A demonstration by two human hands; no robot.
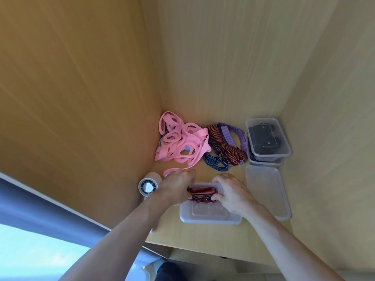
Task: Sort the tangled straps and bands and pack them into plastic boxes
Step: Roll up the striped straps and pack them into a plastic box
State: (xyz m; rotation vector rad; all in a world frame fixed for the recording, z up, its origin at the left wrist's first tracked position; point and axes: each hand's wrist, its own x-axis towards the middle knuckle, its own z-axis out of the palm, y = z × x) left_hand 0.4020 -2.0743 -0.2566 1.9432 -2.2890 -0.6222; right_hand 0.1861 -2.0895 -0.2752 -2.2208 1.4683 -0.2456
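While curled, fingers (221, 180) round striped strap (203, 192)

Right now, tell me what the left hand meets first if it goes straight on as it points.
Probably the pink bands, whose loose loop lies just beyond the left hand gripping the striped strap. Depth is unclear, so it might pass over them.

Smooth, matt, pale wood-grain laminate on the desk top (203, 236) and side panel (81, 98); pink bands (182, 142) of smooth rubbery sheet with a dull sheen; red-and-black strap (203, 193), purple strap (228, 134) and blue strap (215, 164) of ribbed woven elastic, matt; open box (211, 219), lid (265, 189) and stacked boxes (269, 157) of smooth, translucent, faintly glossy plastic; curtain (40, 201) of matt blue cloth
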